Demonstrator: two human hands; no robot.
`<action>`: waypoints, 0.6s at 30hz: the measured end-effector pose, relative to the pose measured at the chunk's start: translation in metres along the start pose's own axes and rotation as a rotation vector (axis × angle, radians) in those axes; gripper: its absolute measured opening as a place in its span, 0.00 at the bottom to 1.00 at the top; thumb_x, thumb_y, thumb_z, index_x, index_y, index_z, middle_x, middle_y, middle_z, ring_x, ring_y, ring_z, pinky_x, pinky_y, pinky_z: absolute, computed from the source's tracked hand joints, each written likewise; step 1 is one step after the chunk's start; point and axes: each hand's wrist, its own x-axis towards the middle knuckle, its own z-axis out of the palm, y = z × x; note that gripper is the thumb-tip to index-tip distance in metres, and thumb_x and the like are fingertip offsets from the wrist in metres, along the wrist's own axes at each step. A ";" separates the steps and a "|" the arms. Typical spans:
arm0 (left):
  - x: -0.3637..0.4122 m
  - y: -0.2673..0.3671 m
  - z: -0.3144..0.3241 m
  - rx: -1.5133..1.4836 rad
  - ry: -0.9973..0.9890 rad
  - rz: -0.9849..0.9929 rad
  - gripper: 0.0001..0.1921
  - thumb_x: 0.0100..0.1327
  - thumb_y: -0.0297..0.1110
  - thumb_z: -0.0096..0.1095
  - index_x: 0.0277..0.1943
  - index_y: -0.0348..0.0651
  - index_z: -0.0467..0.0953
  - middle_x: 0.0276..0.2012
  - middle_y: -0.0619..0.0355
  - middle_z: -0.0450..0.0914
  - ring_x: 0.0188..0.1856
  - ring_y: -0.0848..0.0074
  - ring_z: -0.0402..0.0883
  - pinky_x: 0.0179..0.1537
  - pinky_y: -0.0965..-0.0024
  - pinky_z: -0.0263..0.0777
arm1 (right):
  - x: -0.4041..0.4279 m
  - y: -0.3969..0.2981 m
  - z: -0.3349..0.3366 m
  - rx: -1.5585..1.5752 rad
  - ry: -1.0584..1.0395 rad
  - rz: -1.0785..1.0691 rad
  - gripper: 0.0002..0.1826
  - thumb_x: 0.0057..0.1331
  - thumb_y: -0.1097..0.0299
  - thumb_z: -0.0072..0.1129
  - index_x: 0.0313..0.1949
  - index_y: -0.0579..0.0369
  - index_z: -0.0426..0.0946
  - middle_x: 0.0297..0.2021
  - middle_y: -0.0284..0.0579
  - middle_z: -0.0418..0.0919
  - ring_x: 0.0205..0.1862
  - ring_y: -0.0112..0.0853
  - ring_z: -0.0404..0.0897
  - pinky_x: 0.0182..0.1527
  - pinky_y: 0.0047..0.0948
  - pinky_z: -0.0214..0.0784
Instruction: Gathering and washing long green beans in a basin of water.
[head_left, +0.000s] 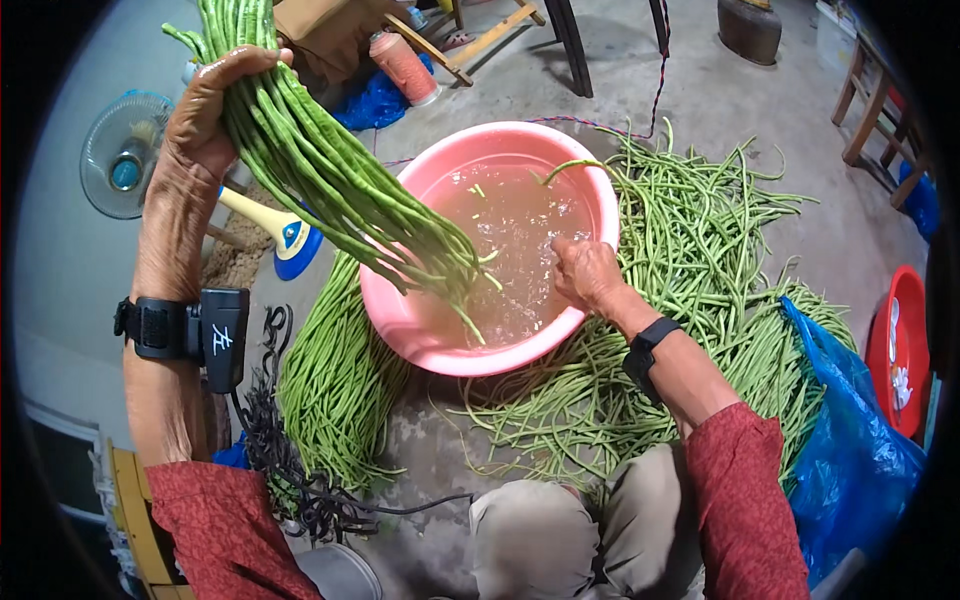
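Note:
My left hand (225, 97) grips a thick bundle of wet yardlong beans (322, 157) and holds it up at the upper left. The bundle slants down to the right, its lower ends over or in the cloudy water (517, 225) of a pink plastic basin (480, 365). Over the basin's right side is my right hand (589, 274), its fingers curled and no bean visible in them; its palm side is hidden. One bean (574, 166) hangs over the far right rim. Small green bits float on the water.
Neatly aligned beans (337, 382) lie left of the basin; a loose heap (690, 240) spreads at the right. A blue plastic bag (840, 450) and red basin (892, 352) lie farther right. At left are an electric fan (127, 165) and black cords (285, 450). A pink thermos (405, 67) lies beyond.

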 end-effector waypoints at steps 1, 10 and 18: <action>-0.002 0.004 -0.003 0.007 0.004 -0.004 0.12 0.56 0.31 0.60 0.40 0.31 0.76 0.35 0.52 0.80 0.35 0.68 0.82 0.40 0.65 0.79 | 0.001 -0.003 0.000 0.008 -0.001 -0.004 0.05 0.48 0.71 0.53 0.26 0.57 0.72 0.20 0.54 0.77 0.27 0.47 0.79 0.32 0.42 0.71; 0.003 -0.009 -0.030 -0.194 0.331 -0.046 0.06 0.52 0.23 0.64 0.34 0.33 0.77 0.31 0.52 0.81 0.30 0.72 0.81 0.38 0.69 0.78 | 0.001 0.002 0.007 0.031 0.013 0.005 0.06 0.50 0.70 0.51 0.28 0.58 0.72 0.19 0.54 0.76 0.26 0.48 0.78 0.31 0.45 0.70; -0.017 -0.041 -0.046 -0.264 0.513 -0.153 0.10 0.50 0.23 0.64 0.37 0.35 0.75 0.34 0.53 0.80 0.36 0.69 0.79 0.44 0.68 0.75 | 0.007 -0.002 -0.002 0.267 -0.017 -0.007 0.17 0.54 0.68 0.53 0.45 0.57 0.73 0.32 0.54 0.79 0.36 0.45 0.80 0.41 0.41 0.72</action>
